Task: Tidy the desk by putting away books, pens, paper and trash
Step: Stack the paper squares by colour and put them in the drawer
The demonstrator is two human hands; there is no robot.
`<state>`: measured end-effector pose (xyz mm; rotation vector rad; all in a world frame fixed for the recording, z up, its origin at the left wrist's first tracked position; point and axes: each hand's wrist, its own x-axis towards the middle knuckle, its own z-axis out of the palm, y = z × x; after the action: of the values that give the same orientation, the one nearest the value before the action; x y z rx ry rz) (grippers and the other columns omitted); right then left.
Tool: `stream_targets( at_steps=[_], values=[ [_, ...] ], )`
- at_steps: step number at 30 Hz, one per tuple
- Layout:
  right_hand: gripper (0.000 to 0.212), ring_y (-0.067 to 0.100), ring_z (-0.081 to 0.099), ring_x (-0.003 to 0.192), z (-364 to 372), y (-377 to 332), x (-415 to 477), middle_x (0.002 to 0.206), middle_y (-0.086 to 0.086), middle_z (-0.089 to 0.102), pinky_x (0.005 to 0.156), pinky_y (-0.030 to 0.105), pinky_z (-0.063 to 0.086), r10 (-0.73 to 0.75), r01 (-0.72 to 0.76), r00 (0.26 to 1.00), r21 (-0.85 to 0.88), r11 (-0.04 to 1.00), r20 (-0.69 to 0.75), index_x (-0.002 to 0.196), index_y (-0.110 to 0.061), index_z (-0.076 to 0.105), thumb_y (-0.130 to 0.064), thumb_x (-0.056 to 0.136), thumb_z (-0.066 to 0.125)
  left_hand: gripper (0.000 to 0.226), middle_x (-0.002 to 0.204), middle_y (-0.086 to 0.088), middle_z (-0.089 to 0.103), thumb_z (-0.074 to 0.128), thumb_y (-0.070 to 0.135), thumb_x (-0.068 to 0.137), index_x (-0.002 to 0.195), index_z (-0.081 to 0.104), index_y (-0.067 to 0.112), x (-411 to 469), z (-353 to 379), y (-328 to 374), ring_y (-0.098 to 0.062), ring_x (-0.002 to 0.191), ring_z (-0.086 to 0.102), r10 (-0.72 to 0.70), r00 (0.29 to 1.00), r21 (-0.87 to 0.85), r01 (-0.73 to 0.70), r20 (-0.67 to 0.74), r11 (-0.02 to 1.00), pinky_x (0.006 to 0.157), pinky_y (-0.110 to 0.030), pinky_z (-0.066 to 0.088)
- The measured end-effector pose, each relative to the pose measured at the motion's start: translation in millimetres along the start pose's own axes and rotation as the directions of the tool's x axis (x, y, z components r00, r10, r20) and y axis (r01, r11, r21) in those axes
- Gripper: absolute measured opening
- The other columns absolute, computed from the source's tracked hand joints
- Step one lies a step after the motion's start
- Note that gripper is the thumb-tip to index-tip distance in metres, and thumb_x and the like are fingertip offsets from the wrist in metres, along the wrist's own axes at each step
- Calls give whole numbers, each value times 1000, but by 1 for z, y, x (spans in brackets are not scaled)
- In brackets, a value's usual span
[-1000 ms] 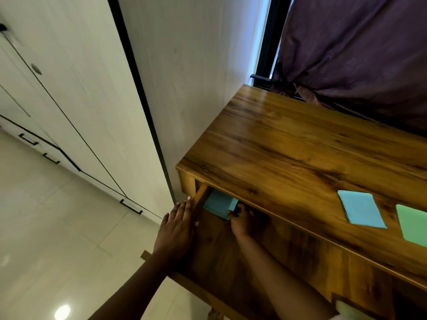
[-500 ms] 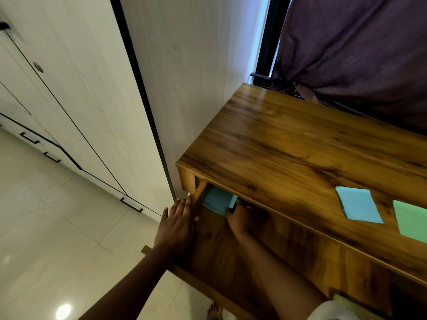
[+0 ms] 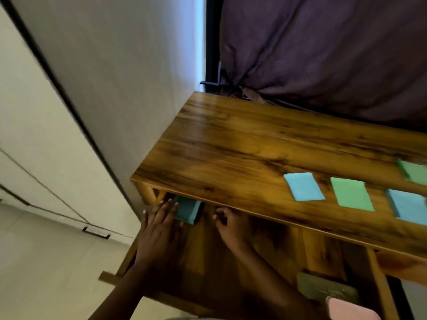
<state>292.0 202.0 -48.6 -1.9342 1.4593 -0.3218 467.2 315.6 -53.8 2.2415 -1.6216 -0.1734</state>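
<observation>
A teal pad of paper (image 3: 186, 210) lies at the back left of the open desk drawer (image 3: 203, 259), half under the desktop. My left hand (image 3: 159, 229) rests flat with fingers spread, its fingertips touching the pad's left edge. Just right of the pad, my right hand (image 3: 227, 224) hovers with fingers curled and nothing in it. On the wooden desk (image 3: 231, 144) lie a blue pad (image 3: 303, 186), a green pad (image 3: 351, 194), another blue pad (image 3: 407, 206) and a green pad (image 3: 413, 172) at the right edge.
A dark book (image 3: 325, 288) and a pink object (image 3: 351, 309) lie in the drawer's front right. A pale wardrobe (image 3: 69, 112) stands left of the desk, a purple curtain (image 3: 323, 54) behind it. The tiled floor (image 3: 46, 262) is at lower left.
My right hand has drawn back from the teal pad and let it go. My left hand moved from the drawer's side onto the pad's edge. The view shifted right, showing more pads.
</observation>
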Motion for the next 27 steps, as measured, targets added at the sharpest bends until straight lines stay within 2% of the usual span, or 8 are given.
stream_targets(
  at_steps=[2, 5, 10, 12, 15, 20, 24, 27],
  values=[
    [20, 16, 63, 96, -36, 16, -11, 101, -3, 69, 73, 23, 42, -30, 32, 991, 12, 999, -131, 107, -24, 65, -32, 91, 56, 59, 151, -2, 36, 26, 51, 92, 145, 35, 26, 20, 6, 35, -20, 143, 23, 108, 994, -1, -108, -19, 994, 117, -48, 9],
    [16, 16, 65, 86, -95, 42, -13, 93, -4, 71, 67, 21, 40, 2, 4, 950, 19, 1000, -313, 101, -22, 67, -30, 91, 56, 51, 142, -4, 47, 30, 46, 91, 132, 52, 26, 59, 19, 95, -25, 136, 37, 260, 965, -2, -260, 8, 965, 111, -51, 23],
    [21, 25, 61, 100, -168, 100, 17, 113, 4, 62, 80, 30, 48, 92, -129, 890, -52, 990, -447, 110, -20, 62, -27, 91, 55, 62, 141, -5, 49, 20, 49, 83, 126, 58, 25, 102, 55, 186, -28, 132, 42, 308, 938, -32, -307, 162, 951, 110, -47, 24],
    [30, 25, 56, 110, -181, 118, 24, 123, 5, 54, 87, 30, 46, 135, -191, 881, -80, 978, -454, 119, -19, 58, -29, 92, 55, 63, 139, -4, 50, 21, 48, 81, 128, 56, 24, 105, 70, 211, -29, 130, 44, 277, 938, -8, -282, 210, 959, 108, -49, 28],
    [44, 26, 52, 115, -189, 137, 29, 125, 8, 48, 91, 30, 44, 140, -205, 886, -102, 973, -442, 129, -16, 49, -40, 91, 53, 50, 132, -2, 56, 33, 43, 84, 123, 59, 24, 103, 86, 230, -29, 121, 52, 219, 960, 65, -233, 176, 970, 99, -54, 39],
    [79, 27, 51, 118, -192, 134, 45, 136, 8, 41, 89, 34, 48, 234, -287, 905, -102, 953, -354, 138, -13, 36, -61, 79, 59, 49, 139, 1, 49, 29, 42, 88, 127, 54, 25, 103, 94, 232, -23, 131, 41, 202, 975, 133, -214, 98, 968, 105, -52, 33],
    [88, 28, 47, 123, -197, 131, 57, 140, 9, 34, 90, 38, 48, 309, -352, 912, -130, 927, -269, 139, -12, 33, -54, 73, 71, 50, 139, 1, 50, 30, 42, 89, 129, 53, 25, 102, 94, 234, -24, 130, 43, 201, 977, 141, -210, 77, 968, 103, -52, 35],
    [87, 27, 45, 123, -198, 135, 56, 137, 9, 36, 90, 37, 48, 289, -324, 925, -116, 939, -248, 138, -12, 32, -50, 72, 74, 51, 140, 0, 49, 30, 43, 89, 131, 52, 25, 101, 95, 234, -23, 132, 42, 201, 978, 132, -207, 59, 969, 105, -52, 33]
  ],
)
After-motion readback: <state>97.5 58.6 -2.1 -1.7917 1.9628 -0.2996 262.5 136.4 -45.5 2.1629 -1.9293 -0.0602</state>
